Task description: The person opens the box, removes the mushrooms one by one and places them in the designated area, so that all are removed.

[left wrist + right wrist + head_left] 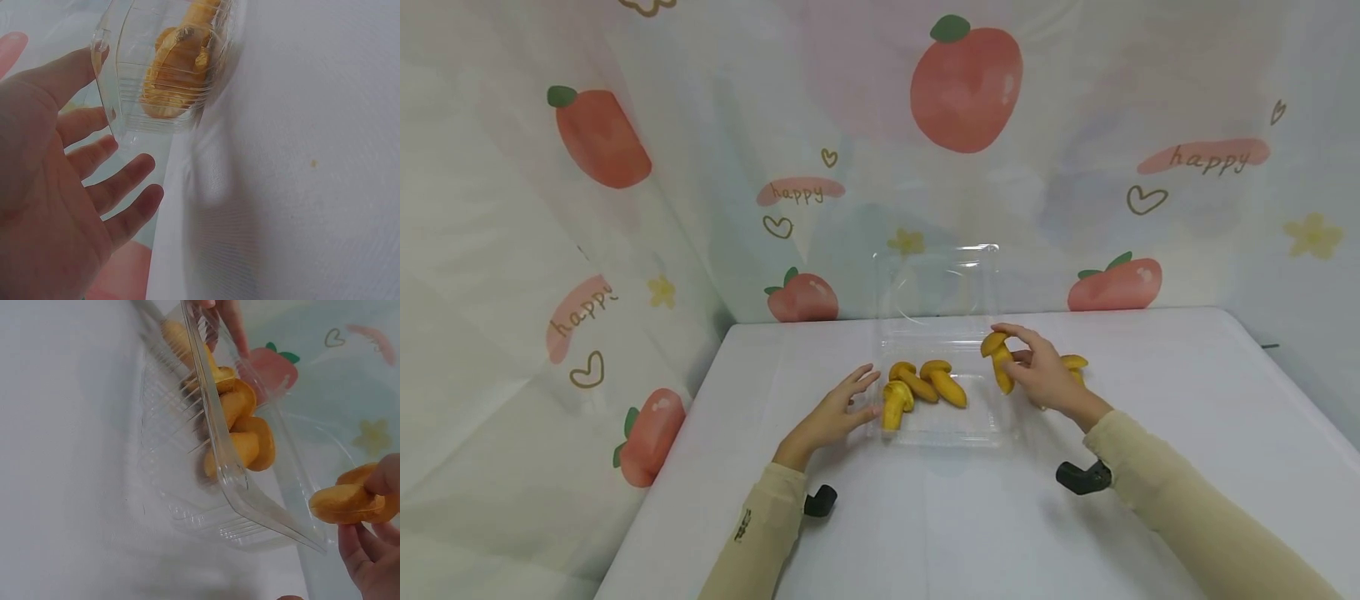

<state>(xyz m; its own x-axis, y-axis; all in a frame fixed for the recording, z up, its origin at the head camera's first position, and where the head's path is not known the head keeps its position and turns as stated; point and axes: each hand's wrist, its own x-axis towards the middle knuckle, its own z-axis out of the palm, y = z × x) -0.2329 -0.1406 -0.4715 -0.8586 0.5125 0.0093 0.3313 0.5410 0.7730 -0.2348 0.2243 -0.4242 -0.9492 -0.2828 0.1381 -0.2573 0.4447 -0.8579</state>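
Observation:
My right hand (1048,377) holds a yellow mushroom (1002,367) upright, cap at the top, by the right side of a clear plastic box (951,439). In the right wrist view the held mushroom (347,504) is pinched between thumb and fingers, outside the box's rim. Inside the box lie three mushrooms, one of them a bright yellow mushroom (892,408) by the left wall. At the box's left edge is my left hand (831,417), fingers spread; in the left wrist view its thumb appears to touch the rim (103,81).
The box's clear lid (936,287) stands raised behind it, near the printed backdrop. More yellow mushroom (1075,362) shows on the white table (925,533) behind my right hand, partly hidden. A black wrist mount (1084,477) sticks out under my right sleeve.

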